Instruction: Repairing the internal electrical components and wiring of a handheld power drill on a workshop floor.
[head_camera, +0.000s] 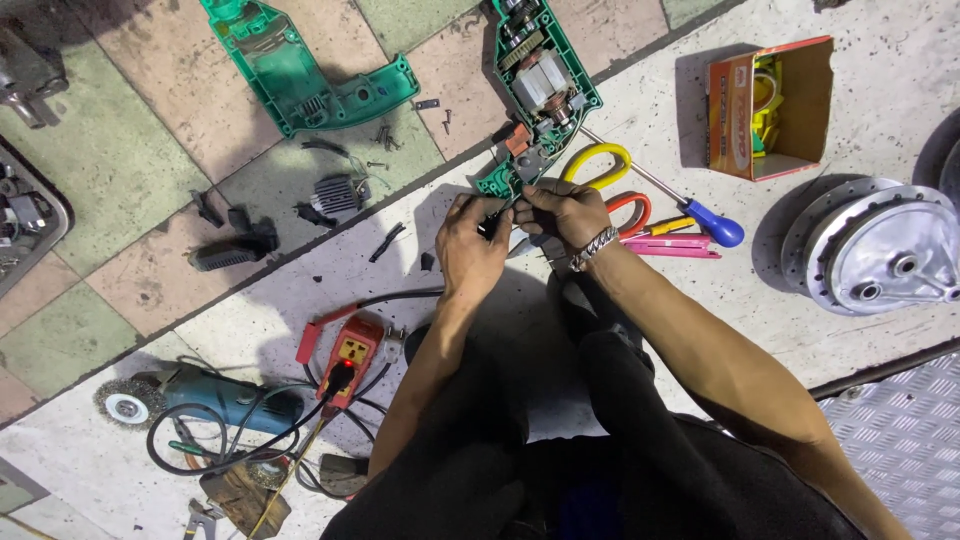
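My left hand (470, 245) and my right hand (565, 212) meet over the handle end of an opened green power drill (535, 85), whose motor and wiring lie exposed on the floor. Both pinch a small black part (492, 222) between their fingertips, right at the drill's grip. A metal chain bracelet (594, 247) circles my right wrist. The drill's other green shell half (300, 70) lies apart at the upper left, with loose screws (383, 135) beside it.
Yellow and red handled scissors or pliers (610, 185), a blue-handled screwdriver (712, 222) and pink tools lie to the right. An orange cardboard box (770, 105), a metal wheel hub (880, 250), a red socket strip (352, 355) and a blue angle grinder (215, 395) surround me.
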